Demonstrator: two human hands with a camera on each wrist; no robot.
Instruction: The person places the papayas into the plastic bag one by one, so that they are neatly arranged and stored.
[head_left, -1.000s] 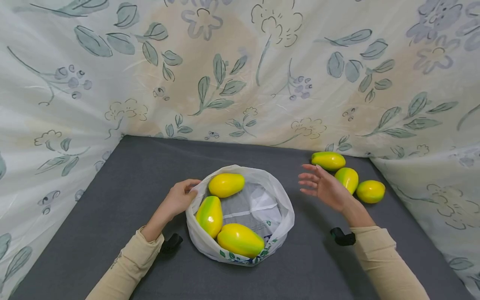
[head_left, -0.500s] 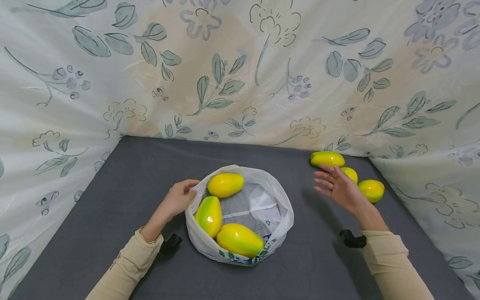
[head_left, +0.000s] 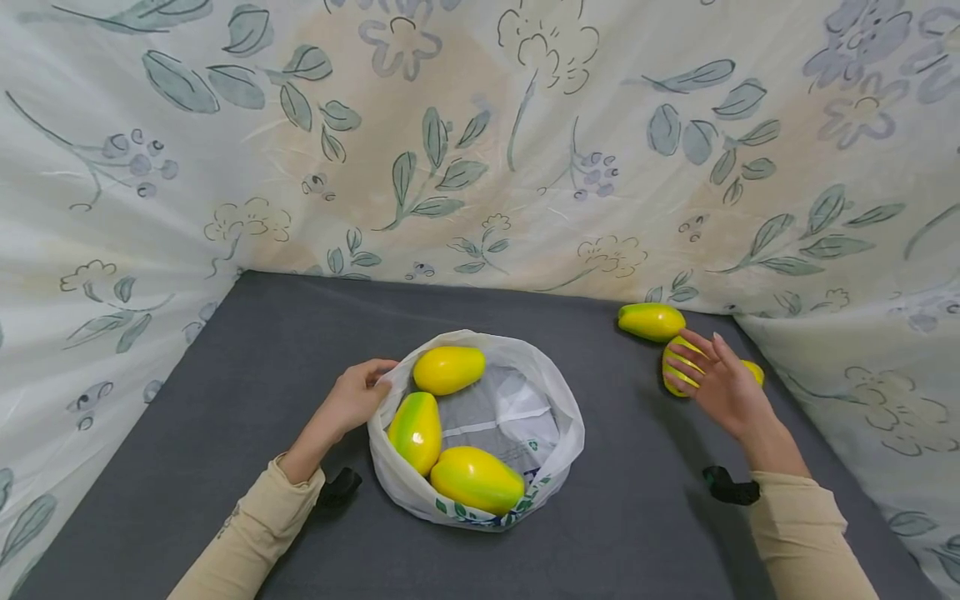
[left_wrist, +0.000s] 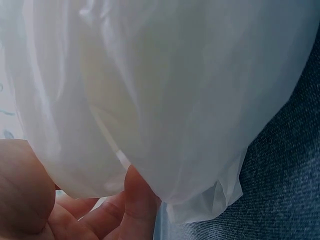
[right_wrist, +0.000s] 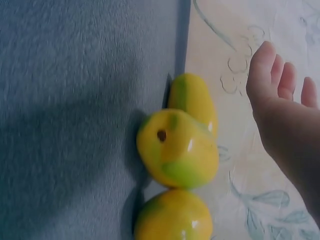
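A white plastic bag (head_left: 567,417) stands with its mouth wide, its rim rolled outward. Three yellow-green papayas (head_left: 480,481) lie inside, along its left and front. My left hand (head_left: 356,397) holds the bag's left rim between thumb and fingers; the left wrist view shows fingers (left_wrist: 138,197) against the thin plastic. On the right, my right hand (head_left: 723,387) hovers palm inward, fingers spread and holding nothing. It partly covers two papayas (head_left: 675,375) in the head view; a third papaya (head_left: 651,322) lies just behind them. All three show in the right wrist view, below the hand's level.
Dark grey cloth (head_left: 315,325) covers the table. A pale floral sheet (head_left: 450,150) hangs along the back and both sides, close behind the loose papayas. Each wrist wears a black camera mount (head_left: 729,487).
My right hand has moved to the right, from beside the loose papayas to over them. My left hand keeps its place at the bag's rim.
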